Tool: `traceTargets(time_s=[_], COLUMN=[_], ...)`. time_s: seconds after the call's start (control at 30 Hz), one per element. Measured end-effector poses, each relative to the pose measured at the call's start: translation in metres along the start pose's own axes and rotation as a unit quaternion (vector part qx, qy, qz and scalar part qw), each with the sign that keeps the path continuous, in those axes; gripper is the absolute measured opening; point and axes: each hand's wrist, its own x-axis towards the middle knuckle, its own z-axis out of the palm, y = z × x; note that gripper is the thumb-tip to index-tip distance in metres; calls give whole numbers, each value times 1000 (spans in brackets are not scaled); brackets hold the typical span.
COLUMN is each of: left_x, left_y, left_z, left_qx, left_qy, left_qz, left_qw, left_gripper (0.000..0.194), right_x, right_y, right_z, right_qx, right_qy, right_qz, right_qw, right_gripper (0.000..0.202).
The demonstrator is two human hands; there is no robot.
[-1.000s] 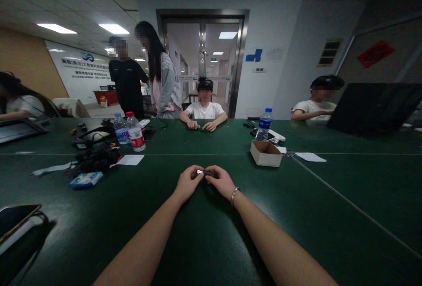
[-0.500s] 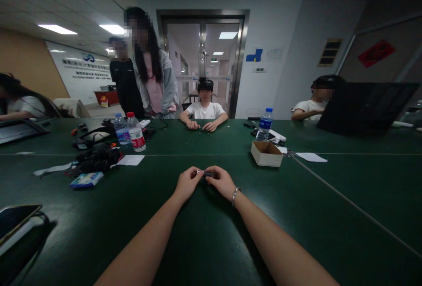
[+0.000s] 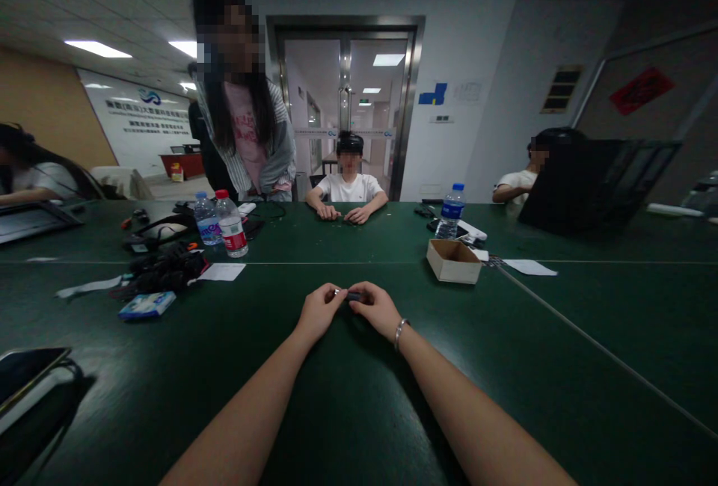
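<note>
Over the middle of the green table (image 3: 336,411), my two hands meet nearly fingertip to fingertip. My right hand (image 3: 377,309) pinches a small dark object (image 3: 355,296) between thumb and fingers; a metal bracelet (image 3: 400,334) is on that wrist. Closed too, my left hand (image 3: 321,312) grips something small with a bright metallic end (image 3: 337,292), mostly hidden by the fingers. Whether the two pieces touch cannot be made out. An open cardboard box (image 3: 453,262) lies beyond my right hand.
Bottles (image 3: 231,226) and a pile of black gear (image 3: 162,269) are at the left, near a blue packet (image 3: 146,306). Another bottle (image 3: 451,211) is behind the box. A phone (image 3: 28,374) lies near left. A person (image 3: 348,187) sits opposite; others are around.
The standing person at the left has leaned nearer and turned. The dark screen at the right has shifted left. My hands have stayed in place.
</note>
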Motion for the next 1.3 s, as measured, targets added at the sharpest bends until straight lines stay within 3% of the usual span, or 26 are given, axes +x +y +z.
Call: traceTargets(time_s=[0.3, 0.53, 1.0, 1.17, 1.3], left_x=[-1, -1, -7, -6, -4], left_y=[3, 3, 8, 8, 4], left_z=[-3, -2, -2, 2, 4], left_qx=[-25, -102, -145, -160, -134], left_qy=[-12, -49, -37, -25, -15], left_qz=[9, 42, 66, 41, 7], left_qw=[1000, 993, 987, 986, 991], left_gripper=[32, 26, 25, 39, 32], right_x=[2, 3, 1, 2, 1], right_y=[4, 1, -3, -1, -3], right_z=[-2, -4, -4, -3, -3], right_qx=[95, 161, 153, 158, 150], right_qy=[-13, -33, -34, -32, -39], right_qz=[-1, 50, 65, 60, 59], right_qw=[995, 985, 986, 985, 986], right_gripper=[32, 46, 46, 46, 45])
